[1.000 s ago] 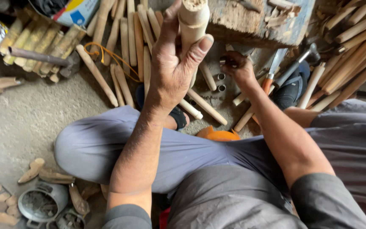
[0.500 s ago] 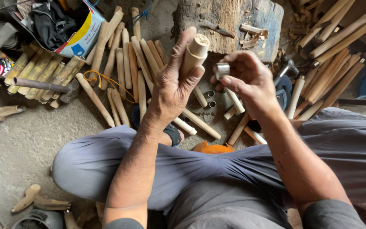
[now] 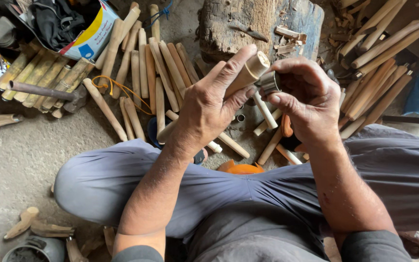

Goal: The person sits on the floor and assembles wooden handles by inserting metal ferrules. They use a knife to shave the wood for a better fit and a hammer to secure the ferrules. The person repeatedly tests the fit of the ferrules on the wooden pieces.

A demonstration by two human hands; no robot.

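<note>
A: What differs from 0.5 s ago?

B: The 2 hands have drawn together. The small grey metal ring (image 3: pixel 269 82), then held apart from the wood, now sits right at the tip of the pale round wooden handle (image 3: pixel 246 75).

A: And each grip?

B: The left hand (image 3: pixel 209 109) is wrapped around the handle's shaft, forefinger stretched along it, tip tilted up to the right. The right hand (image 3: pixel 306 102) pinches the ring between thumb and fingers, a narrow grip.

A: How does the handle look?

B: Smooth, tan, cylindrical, with a lighter stepped end and flat face. It is held in the air above the lap in grey trousers (image 3: pixel 248 194).

A: Around it?

B: Many similar turned wooden sticks (image 3: pixel 146 73) lie on the concrete floor (image 3: pixel 10 160), beside a rough, cracked wooden chopping block (image 3: pixel 248 22) strewn with chips.
</note>
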